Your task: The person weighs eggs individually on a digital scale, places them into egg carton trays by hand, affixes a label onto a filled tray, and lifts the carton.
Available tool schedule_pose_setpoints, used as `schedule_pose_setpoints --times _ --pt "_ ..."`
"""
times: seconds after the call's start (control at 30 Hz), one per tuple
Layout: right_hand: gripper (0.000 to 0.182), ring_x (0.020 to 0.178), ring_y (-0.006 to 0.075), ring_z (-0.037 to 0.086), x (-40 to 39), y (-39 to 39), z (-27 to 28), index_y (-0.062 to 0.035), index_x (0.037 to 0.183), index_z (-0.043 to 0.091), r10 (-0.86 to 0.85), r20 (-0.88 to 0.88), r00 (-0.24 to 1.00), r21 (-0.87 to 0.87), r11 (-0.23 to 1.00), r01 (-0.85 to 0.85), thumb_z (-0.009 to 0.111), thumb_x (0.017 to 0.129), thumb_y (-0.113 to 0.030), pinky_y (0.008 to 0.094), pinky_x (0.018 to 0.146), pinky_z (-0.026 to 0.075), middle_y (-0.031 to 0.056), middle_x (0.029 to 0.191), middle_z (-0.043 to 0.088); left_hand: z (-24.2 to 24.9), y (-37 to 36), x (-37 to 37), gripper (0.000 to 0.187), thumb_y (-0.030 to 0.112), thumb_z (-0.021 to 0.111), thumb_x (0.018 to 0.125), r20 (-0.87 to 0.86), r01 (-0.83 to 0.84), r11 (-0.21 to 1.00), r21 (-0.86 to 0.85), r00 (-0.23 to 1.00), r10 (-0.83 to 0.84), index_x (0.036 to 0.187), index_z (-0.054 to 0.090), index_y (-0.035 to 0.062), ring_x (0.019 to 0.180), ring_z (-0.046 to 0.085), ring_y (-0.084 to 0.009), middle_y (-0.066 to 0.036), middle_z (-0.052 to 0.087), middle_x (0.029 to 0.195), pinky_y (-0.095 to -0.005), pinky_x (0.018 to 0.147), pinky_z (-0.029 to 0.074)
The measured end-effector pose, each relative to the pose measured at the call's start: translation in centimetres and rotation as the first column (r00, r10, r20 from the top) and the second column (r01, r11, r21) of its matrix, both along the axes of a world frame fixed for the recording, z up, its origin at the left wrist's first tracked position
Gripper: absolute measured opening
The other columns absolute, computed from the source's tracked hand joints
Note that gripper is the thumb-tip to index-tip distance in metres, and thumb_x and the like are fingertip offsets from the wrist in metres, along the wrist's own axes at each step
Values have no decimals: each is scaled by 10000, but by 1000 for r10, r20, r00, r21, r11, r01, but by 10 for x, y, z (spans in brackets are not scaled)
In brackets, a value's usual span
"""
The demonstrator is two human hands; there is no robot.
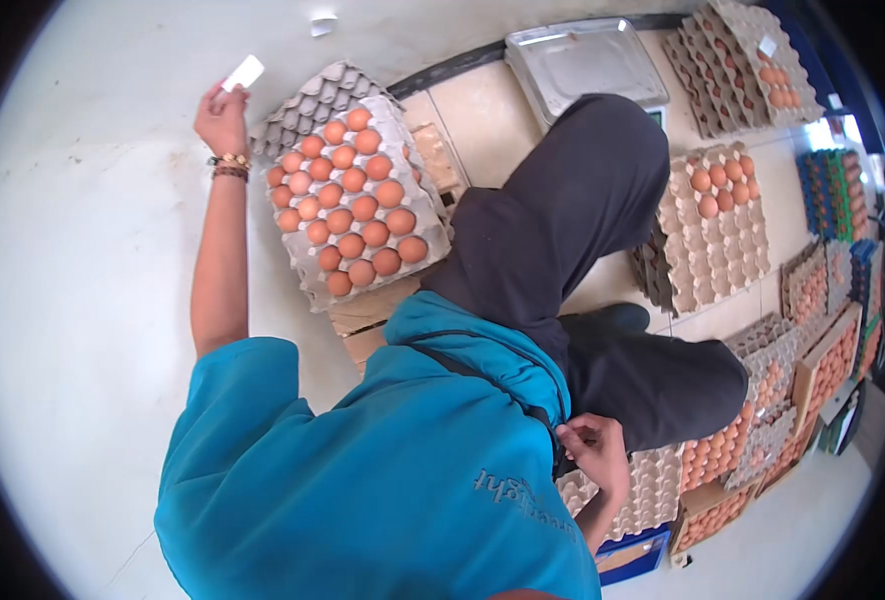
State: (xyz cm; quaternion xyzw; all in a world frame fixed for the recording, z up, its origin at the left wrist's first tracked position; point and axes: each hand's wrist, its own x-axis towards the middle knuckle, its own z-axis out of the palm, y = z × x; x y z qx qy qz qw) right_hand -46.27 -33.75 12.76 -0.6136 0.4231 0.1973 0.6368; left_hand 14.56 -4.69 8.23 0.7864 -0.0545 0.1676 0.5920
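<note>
Between the fingertips of my left hand [224,120], a small white card [244,74] is held up against the pale wall. Just beside that arm stands a stack of grey egg trays, whose top tray [293,245] carries many brown eggs [339,220]. Behind it leans an empty-looking grey egg tray [323,100]. My right hand [599,455] is curled at my waist, its fingers pinched next to a black strap [538,412]. Whatever lies between those fingers is hidden.
A metal-topped scale [588,65] stands on the tiled floor. Egg-tray stacks [718,240] are ahead of my knees, with further trays and crates of eggs [718,450] along the right. Another white slip [324,26] is on the wall. Wooden boards [368,318] lie beneath the near stack.
</note>
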Motion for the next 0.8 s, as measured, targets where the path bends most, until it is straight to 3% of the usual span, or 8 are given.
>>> schedule_pose_setpoints --times 0.07,0.2,0.33,0.43,0.57,0.7,0.73,0.8 --pt "173 572 93 584 3 -3 2 42 950 648 -106 -5 994 9 994 106 677 896 -120 221 533 460 45 691 635 0 -2 -29 326 38 703 860 -96 48 999 17 994 -46 1157 606 -56 782 669 -129 -100 700 897 -240 693 532" --pt "202 683 98 581 25 -17 7 36 1028 628 -171 175 970 -430 873 232 609 944 -147 238 585 467 67 787 634 -16 4 -83 235 54 679 882 -304 199 980 16 935 -185 1099 647 -26 796 652 -111 -75 698 923 -230 708 525" --pt "200 684 91 569 43 -41 -13 31 1009 624 -237 402 884 -430 804 411 616 946 -159 232 610 445 47 759 615 -40 22 -109 201 74 669 901 -434 352 934 -58 834 -341 1085 647 -4 804 656 -103 -64 703 935 -220 695 524" --pt "197 680 89 567 68 -61 -27 32 1001 625 -94 436 895 -466 827 314 619 947 -158 235 618 448 45 758 615 -20 7 -130 195 60 654 908 -549 367 928 -68 762 -342 1094 643 3 810 663 -91 -58 711 932 -206 665 516" --pt "188 737 80 573 107 -72 -31 25 1033 619 59 485 873 -482 851 210 610 970 -152 219 699 470 29 809 623 -23 15 -133 236 58 659 909 -564 312 945 -102 764 -313 1138 640 7 798 661 -74 -50 711 910 -188 630 502" --pt "198 746 88 578 112 -70 -64 27 1033 618 -27 528 849 -361 897 254 608 975 -162 227 690 468 29 811 623 -17 20 -143 277 72 678 899 -529 237 966 -104 809 -256 1165 640 5 704 620 -57 -27 699 870 -175 604 483" --pt "224 715 118 600 112 -67 -73 27 992 642 -65 540 839 -352 888 296 638 940 -191 264 662 473 55 779 637 -20 27 -144 283 76 684 896 -513 224 969 -100 823 -243 1167 642 4 681 607 -52 -23 695 863 -172 598 479" --pt "231 717 115 597 107 -67 -78 26 988 643 -5 462 887 -448 862 238 634 944 -201 259 658 468 51 780 636 -20 38 -149 265 93 696 890 -601 156 981 -111 776 -192 1136 654 2 653 579 -43 -13 686 846 -166 590 468"
